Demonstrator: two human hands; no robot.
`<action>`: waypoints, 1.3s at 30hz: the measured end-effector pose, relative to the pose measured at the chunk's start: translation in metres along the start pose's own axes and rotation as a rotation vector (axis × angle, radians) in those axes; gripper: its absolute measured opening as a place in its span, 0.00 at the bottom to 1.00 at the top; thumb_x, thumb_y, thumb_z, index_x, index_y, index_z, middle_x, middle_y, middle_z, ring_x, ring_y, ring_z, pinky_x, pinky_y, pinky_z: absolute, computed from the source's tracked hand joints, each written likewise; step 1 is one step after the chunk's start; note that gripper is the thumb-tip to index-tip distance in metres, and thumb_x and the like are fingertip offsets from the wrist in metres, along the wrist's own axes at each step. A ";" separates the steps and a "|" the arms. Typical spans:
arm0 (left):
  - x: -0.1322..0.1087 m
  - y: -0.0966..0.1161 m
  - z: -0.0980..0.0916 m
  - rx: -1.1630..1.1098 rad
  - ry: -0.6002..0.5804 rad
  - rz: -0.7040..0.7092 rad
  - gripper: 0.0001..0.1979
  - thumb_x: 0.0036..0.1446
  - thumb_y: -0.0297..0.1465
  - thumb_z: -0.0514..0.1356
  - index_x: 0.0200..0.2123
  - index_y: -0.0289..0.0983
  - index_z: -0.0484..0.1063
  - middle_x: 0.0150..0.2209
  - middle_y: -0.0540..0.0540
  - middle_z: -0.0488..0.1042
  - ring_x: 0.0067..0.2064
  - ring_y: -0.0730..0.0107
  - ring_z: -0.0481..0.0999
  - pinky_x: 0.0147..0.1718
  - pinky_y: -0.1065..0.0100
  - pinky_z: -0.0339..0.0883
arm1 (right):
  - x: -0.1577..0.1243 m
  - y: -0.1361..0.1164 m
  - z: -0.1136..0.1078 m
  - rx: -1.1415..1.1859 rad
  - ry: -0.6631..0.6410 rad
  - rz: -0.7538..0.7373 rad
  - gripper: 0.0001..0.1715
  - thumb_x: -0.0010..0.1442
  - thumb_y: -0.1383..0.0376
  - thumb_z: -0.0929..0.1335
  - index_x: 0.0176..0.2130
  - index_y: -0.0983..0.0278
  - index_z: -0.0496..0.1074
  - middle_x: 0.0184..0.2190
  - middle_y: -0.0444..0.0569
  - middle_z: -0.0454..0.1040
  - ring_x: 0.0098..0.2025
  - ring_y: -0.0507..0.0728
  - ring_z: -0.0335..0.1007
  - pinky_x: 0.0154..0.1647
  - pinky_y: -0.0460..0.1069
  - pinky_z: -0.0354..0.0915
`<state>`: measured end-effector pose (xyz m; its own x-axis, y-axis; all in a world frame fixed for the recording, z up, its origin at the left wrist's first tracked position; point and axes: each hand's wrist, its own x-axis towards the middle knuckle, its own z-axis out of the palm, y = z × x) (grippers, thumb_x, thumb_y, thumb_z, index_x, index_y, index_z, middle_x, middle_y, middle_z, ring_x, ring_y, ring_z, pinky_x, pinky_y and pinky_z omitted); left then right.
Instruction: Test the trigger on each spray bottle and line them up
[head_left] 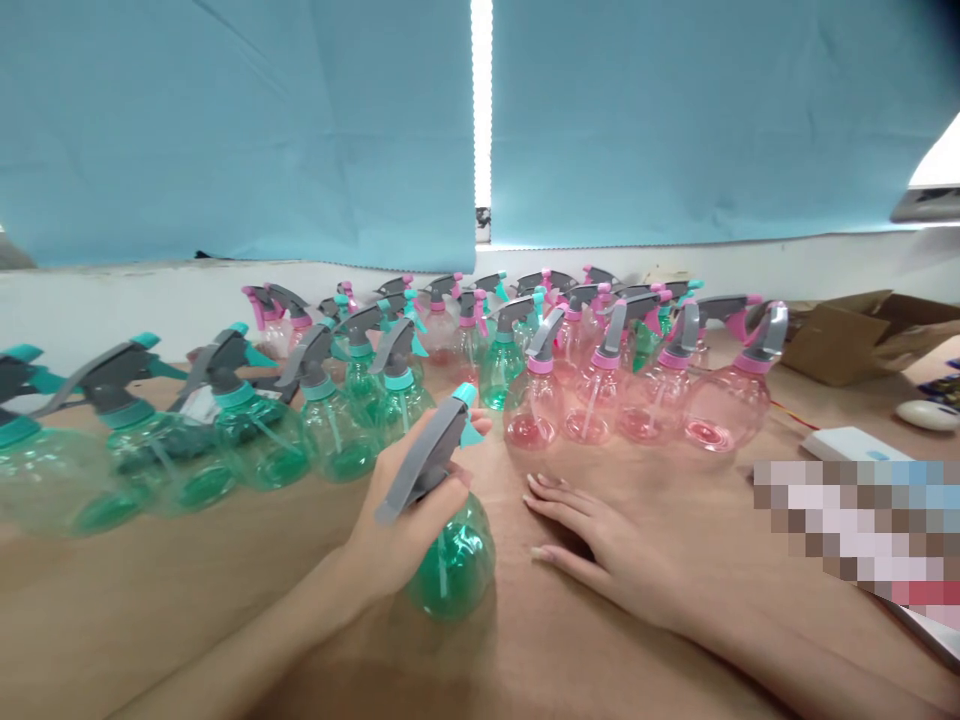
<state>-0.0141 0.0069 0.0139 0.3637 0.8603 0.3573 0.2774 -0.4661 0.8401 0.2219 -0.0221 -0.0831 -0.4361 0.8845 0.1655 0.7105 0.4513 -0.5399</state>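
Observation:
My left hand (411, 505) is wrapped round the neck of a green spray bottle (455, 565), just under its grey sprayer head with a teal nozzle. The bottle stands upright, or nearly so, in front of me; whether its base touches the table cannot be made out. Flat on the wooden table (540, 650) lies my right hand (592, 540), fingers spread and holding nothing. Beyond it stand several pink spray bottles (531, 405) in a row. A row of green spray bottles (259, 440) reaches away to the left of my left hand.
More pink and green spray bottles (436, 325) crowd the back of the table by the white wall. At the right are an open cardboard box (844, 340), a white mouse (927, 414) and a white box-shaped item (851, 442). Blue sheets (240, 130) hang behind.

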 end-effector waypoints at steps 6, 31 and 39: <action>-0.003 0.003 -0.001 0.019 -0.026 0.022 0.13 0.54 0.28 0.54 0.43 0.41 0.69 0.26 0.53 0.67 0.24 0.72 0.62 0.25 0.68 0.58 | 0.000 0.000 0.000 -0.007 -0.020 0.014 0.34 0.65 0.47 0.63 0.63 0.60 0.63 0.66 0.50 0.57 0.68 0.64 0.51 0.67 0.64 0.51; 0.003 -0.003 -0.004 0.040 0.051 0.020 0.21 0.54 0.27 0.56 0.51 0.42 0.72 0.36 0.49 0.76 0.32 0.66 0.73 0.33 0.64 0.68 | -0.001 0.002 0.000 -0.018 -0.017 0.008 0.34 0.65 0.46 0.63 0.63 0.59 0.63 0.66 0.50 0.57 0.68 0.63 0.52 0.67 0.63 0.51; 0.002 0.000 -0.001 0.030 0.023 -0.014 0.22 0.53 0.28 0.56 0.52 0.42 0.71 0.23 0.53 0.69 0.22 0.70 0.65 0.24 0.67 0.61 | -0.001 0.003 0.000 0.004 0.009 -0.009 0.32 0.65 0.48 0.64 0.63 0.57 0.64 0.66 0.49 0.58 0.67 0.64 0.53 0.67 0.64 0.53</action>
<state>-0.0142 0.0087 0.0154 0.3388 0.8714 0.3549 0.3090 -0.4593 0.8328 0.2244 -0.0215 -0.0853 -0.4374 0.8817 0.1771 0.7046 0.4584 -0.5418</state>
